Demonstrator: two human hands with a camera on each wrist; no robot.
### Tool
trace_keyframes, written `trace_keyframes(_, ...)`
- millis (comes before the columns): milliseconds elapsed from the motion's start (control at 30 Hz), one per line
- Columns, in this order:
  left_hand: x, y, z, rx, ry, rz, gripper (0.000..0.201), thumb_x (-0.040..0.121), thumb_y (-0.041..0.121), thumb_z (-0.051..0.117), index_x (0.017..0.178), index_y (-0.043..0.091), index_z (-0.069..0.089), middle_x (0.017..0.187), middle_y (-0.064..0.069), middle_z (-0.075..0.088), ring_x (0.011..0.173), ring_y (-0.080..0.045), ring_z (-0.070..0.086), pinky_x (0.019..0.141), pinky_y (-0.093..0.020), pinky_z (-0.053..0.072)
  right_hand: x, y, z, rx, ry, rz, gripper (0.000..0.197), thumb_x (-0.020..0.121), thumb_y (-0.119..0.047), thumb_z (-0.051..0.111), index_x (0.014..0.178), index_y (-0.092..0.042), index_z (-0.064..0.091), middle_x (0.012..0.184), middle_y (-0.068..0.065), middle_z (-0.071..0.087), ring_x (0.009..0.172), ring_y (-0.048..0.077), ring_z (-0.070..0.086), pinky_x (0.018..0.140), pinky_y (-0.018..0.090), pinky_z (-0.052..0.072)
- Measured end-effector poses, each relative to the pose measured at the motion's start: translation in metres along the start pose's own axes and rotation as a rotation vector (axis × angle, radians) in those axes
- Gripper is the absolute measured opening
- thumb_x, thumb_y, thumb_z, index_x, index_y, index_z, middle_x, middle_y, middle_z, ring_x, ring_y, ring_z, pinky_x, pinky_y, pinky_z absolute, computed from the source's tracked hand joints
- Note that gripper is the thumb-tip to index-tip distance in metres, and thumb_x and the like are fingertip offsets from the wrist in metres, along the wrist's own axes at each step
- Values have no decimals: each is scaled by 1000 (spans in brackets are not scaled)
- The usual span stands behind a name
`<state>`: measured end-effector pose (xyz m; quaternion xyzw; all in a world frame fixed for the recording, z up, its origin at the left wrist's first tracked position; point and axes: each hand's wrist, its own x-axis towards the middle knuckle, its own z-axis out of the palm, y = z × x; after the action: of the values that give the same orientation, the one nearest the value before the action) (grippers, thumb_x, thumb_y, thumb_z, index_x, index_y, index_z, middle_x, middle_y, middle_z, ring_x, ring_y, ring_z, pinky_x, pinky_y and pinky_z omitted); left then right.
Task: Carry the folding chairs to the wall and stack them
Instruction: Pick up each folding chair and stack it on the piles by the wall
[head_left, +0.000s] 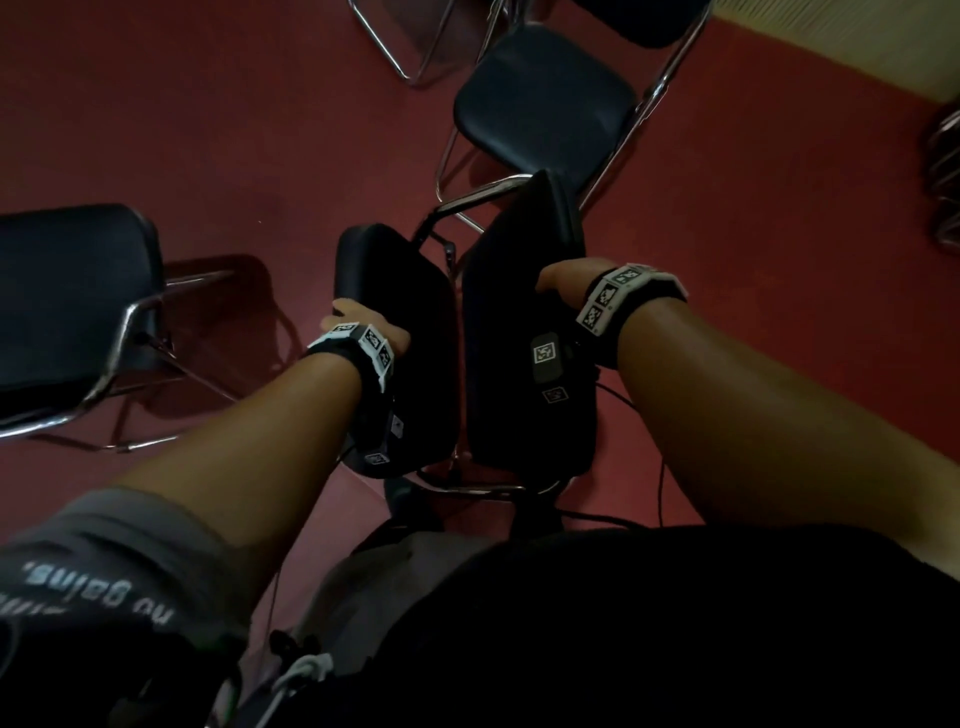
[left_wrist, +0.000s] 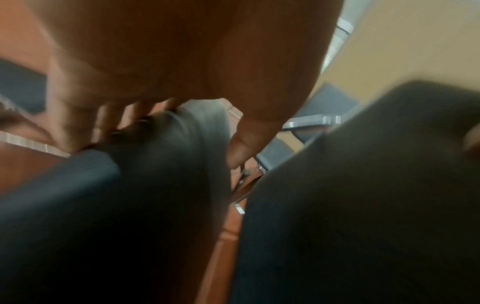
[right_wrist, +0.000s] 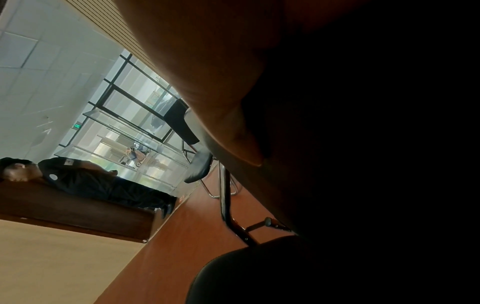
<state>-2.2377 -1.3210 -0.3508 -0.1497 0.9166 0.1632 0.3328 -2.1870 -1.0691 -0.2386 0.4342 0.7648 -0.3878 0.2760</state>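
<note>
We stand over a black padded folding chair with a chrome tube frame, half folded on the red floor, its two cushioned panels tipped up close together with a narrow gap between them. Our left hand has its grip wrapped over the upper edge of the left panel; in the left wrist view the fingers curl over that padded edge with the thumb on the near face, though the picture is smeared. Our right hand holds the top edge of the right panel, but the fingers are hidden behind the padding and the right wrist view is mostly dark, so we cannot tell how that grip closes. Holding one panel in each hand likely lets us press the chair flat before lifting.

Two more unfolded black chairs stand near: one on the left, one ahead. The pale wall shows at the upper right, with what may be chrome frames already leaning there.
</note>
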Motion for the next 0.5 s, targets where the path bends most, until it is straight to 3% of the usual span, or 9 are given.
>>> trace_keyframes(100,-5,8,-14,-25,-69,69,73,89,27,73,147,-4,42,145,-23,54,131,-38,56,106,-43,45,1,5,-4,20,36,48,48,82,-35,78,124,-12,71,113,10,75,102,31,73,99,43,59)
trace_keyframes(167,-15,18,-19,27,-87,104,63,91,30,65,143,2,43,136,-20,58,125,-38,58,103,-42,44,2,8,-8,39,57,66,53,83,-34,78,129,-10,70,115,12,74,104,33,73,100,43,58)
trace_keyframes(233,-26,31,-12,52,-108,188,56,83,34,59,133,11,50,121,-18,63,110,-40,64,97,-43,51,2,9,-9,4,96,59,54,87,-35,76,133,-6,67,122,14,72,110,34,70,102,42,56)
trace_keyframes(300,-38,47,1,-25,-205,341,40,73,32,58,109,17,66,100,-12,72,88,-33,70,82,-38,60,0,7,-7,-111,127,37,58,90,-43,70,133,-4,64,120,15,69,101,34,68,89,39,56)
trace_keyframes(367,-50,66,15,-140,-325,444,14,80,18,61,92,19,69,88,-2,69,80,-23,67,70,-25,57,-5,7,-5,-183,185,33,70,89,-53,66,135,-1,57,109,15,62,79,30,59,70,33,47)
trace_keyframes(433,-53,78,28,-257,-444,471,27,88,6,61,92,33,59,99,5,59,94,-18,59,87,-25,56,-5,16,-9,-129,213,51,80,88,-58,65,141,-1,49,109,15,60,77,27,53,74,32,40)
trace_keyframes(467,-53,79,31,-273,-489,464,31,86,7,62,94,36,54,105,2,56,97,-19,58,92,-33,57,-3,21,-13,-69,216,63,84,88,-61,65,144,-1,46,119,16,62,85,28,55,78,32,39)
trace_keyframes(500,-54,82,34,-296,-532,467,32,82,8,63,101,32,56,106,-5,56,90,-20,60,84,-38,60,-3,29,-22,16,224,78,86,90,-63,64,147,-2,45,131,16,62,96,31,60,82,33,40)
